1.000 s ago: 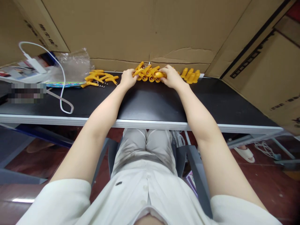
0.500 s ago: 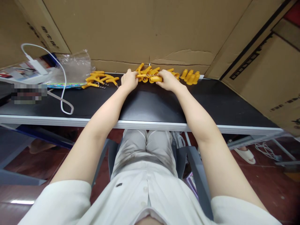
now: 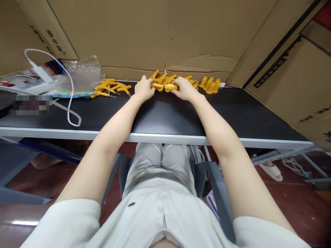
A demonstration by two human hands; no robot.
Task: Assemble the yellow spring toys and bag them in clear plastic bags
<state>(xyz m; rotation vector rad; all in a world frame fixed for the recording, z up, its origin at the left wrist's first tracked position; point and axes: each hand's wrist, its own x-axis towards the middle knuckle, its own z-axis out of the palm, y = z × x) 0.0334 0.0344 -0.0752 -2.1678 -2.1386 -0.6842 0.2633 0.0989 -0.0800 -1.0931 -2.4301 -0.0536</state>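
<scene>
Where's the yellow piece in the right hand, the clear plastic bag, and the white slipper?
Yellow piece (image 3: 169, 87) in the right hand (image 3: 186, 89): head view, its uncovered side.
Clear plastic bag (image 3: 84, 74): head view, its crinkled middle.
White slipper (image 3: 274, 172): head view, its upper.

Apparent makeshift workshop. Cardboard panels (image 3: 144, 38) screen a metal-edged black bench (image 3: 165, 115); many yellow parts (image 3: 212, 86) line its rear

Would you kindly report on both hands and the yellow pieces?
Left hand gripping slim yellow piece. Right hand gripping thicker yellow piece. Flared yellow pieces crowded just behind.
</scene>
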